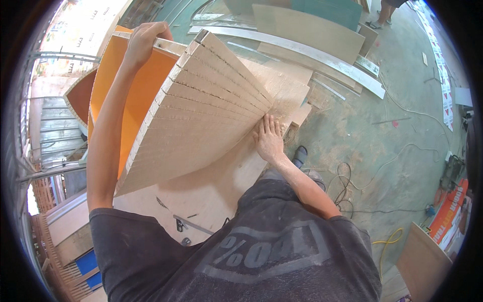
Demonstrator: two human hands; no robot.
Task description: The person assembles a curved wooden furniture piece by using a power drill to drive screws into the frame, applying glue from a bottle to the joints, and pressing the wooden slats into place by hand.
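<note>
A large pale plywood panel stands tilted in front of me, its face scored with several long parallel cuts that fan toward the right. Beside it on the left is a curved orange-yellow panel. High on the left, my left hand curls over the top edge and grips a wooden strip between the two panels; its fingertips are partly hidden. My right hand lies flat with fingers stretched out at the plywood panel's lower right edge, close to wood shavings.
On the pale work surface below lie a saw blade and a square. Long boards are stacked beyond. Cables trail over the dusty green floor. Another person's legs show at the far right.
</note>
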